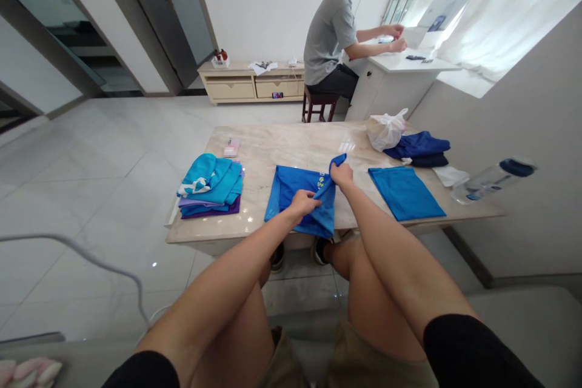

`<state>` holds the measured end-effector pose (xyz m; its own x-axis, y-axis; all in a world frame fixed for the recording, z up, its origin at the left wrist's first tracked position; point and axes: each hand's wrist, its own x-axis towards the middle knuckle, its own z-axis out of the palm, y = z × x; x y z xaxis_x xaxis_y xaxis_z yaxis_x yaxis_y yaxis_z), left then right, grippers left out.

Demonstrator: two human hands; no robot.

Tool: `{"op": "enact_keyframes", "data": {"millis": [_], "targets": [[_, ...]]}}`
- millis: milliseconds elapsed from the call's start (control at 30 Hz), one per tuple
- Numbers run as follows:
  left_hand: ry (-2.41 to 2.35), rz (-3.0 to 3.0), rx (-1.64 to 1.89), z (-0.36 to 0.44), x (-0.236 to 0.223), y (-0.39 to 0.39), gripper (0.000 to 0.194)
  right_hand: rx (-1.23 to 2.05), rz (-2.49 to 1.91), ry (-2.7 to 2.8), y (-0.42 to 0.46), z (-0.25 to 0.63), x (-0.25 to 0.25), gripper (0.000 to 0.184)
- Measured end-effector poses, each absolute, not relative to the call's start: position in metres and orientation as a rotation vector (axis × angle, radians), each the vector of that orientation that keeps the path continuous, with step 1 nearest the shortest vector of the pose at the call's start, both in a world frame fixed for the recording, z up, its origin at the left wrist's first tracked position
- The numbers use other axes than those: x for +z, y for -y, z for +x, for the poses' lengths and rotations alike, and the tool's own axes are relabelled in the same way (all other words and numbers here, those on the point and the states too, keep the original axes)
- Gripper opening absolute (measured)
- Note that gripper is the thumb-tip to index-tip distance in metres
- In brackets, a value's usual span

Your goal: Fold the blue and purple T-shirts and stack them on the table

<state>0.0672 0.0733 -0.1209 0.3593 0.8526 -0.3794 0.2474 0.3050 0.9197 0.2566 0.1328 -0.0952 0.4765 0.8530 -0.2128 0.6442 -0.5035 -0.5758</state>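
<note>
A blue shirt (291, 191) with a small yellow logo lies partly folded on the marble table (282, 145), its lower edge hanging over the near side. My left hand (302, 201) is closed, pinching the cloth near the shirt's middle. My right hand (341, 174) is closed on the shirt's right edge and lifts a flap of it up off the table.
A stack of folded teal and purple clothes (210, 188) sits at the left, a flat folded blue shirt (404, 192) at the right. Behind it are dark blue clothes (421, 148), a white plastic bag (386, 129) and a water bottle (493, 180). A person (331, 42) sits at a far white desk.
</note>
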Motion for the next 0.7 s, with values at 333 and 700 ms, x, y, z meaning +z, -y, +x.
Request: {"op": "enact_keyframes", "data": {"millis": [333, 700], "targets": [[-1.594, 1.352, 0.358, -0.061, -0.13, -0.105, 0.024, 1.061, -1.984, 1.286, -0.171, 0.151, -0.095, 0.026], [-1.727, 1.454, 0.347, -0.064, -0.143, -0.14, 0.016, 1.178, -2.289, 1.294, -0.128, 0.215, -0.126, 0.015]]}}
